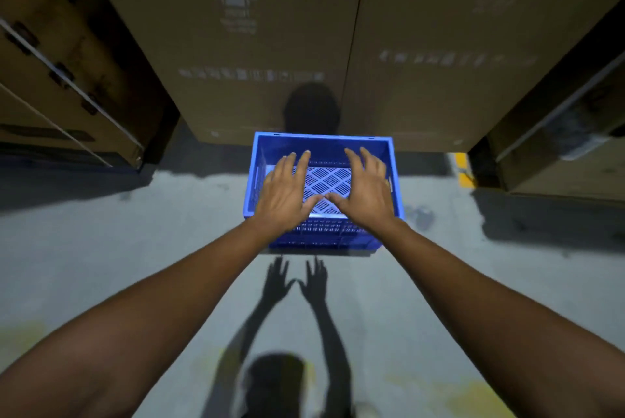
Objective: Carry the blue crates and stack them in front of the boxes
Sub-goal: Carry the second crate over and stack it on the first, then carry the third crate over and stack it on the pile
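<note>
Tall brown cardboard boxes [236, 45] rise like a wall right behind the blue crate [324, 238], their printed markings too blurred to read. More cartons [61, 79] bound with pale straps stand off to the crate's left, and another strapped stack [558, 133] to its right, beside a yellow mark [461, 169] on the ground. The grey concrete floor [135, 231] on the near side of the crate lies open, crossed only by the shadow [294, 285] of two raised hands and a head.

The crate sits on the floor hard up against the foot of the boxes. It is bright blue plastic, rectangular, open-topped, with slotted side walls and a lattice bottom. Nothing lies inside it that I can see.

The left hand [287, 194] and the right hand [365, 191] hang over the crate's opening, palms down, fingers spread and loose, gripping nothing, thumbs nearly meeting.
</note>
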